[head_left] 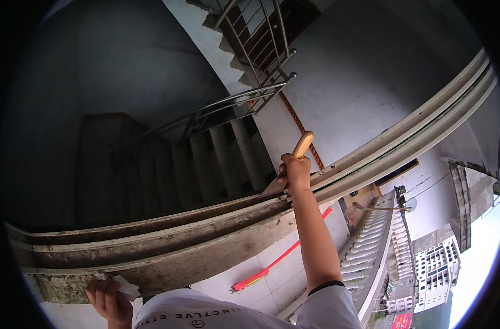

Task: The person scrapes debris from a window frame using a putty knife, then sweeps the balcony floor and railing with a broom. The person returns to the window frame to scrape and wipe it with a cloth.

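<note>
My right hand (297, 171) is wrapped round a scraper with a light wooden handle (303, 143) that sticks up past the fist. Its flat metal blade (273, 187) points down to the left and meets the window track (167, 222). Dark dirt lies along the grooves of this white-edged sliding track, mostly left of the blade. At the lower left, my left hand (108, 300) is closed on a crumpled white tissue (128, 287), close to the stained sill (58, 286). Part of the tissue is hidden by the fingers.
Beyond the track, dark stairs (222, 156) descend beside a metal handrail (239, 97). On my side, a red-handled broom (283, 256) lies over pale tiles (255, 257). A white balustrade (365, 257) stands to the right, with buildings (434, 268) outside.
</note>
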`<state>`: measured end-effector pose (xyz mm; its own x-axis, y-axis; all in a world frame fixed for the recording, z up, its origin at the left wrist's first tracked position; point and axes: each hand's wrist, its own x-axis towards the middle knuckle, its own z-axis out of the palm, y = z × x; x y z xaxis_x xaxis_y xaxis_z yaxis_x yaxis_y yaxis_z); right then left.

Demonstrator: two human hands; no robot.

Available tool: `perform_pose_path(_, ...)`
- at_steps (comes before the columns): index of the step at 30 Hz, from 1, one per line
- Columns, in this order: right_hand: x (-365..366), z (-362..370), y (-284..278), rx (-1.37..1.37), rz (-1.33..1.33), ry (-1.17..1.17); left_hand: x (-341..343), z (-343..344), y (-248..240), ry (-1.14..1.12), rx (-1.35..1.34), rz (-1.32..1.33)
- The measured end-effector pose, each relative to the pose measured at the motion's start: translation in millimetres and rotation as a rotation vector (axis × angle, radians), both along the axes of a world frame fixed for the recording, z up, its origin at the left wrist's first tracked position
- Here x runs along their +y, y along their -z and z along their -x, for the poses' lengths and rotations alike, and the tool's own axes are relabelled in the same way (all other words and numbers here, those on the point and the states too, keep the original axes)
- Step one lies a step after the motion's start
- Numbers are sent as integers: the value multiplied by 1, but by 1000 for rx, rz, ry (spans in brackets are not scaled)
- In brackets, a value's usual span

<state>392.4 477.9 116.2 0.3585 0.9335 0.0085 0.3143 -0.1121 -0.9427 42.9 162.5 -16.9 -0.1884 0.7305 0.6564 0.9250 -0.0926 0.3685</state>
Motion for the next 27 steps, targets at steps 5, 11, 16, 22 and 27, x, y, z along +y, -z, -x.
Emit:
perform_pose_path(5, 11, 7, 2, -86, 106, -75, 1, 0, 3, 3, 37, -32)
perform_pose_path(11, 21, 1, 6, -253, 166, -132, -2, 2, 7, -14, 65, -22)
perform_pose_path(16, 21, -9, 19, -727, 100, -35, -2, 1, 5, -5, 77, 5)
perform_pose_path(22, 36, -22, 34, -652, 24, -84, 1, 3, 4, 46, 55, -13)
perform_pose_path(27, 30, -18, 28, -473, -123, -81, 4, 3, -1, 73, 40, -21)
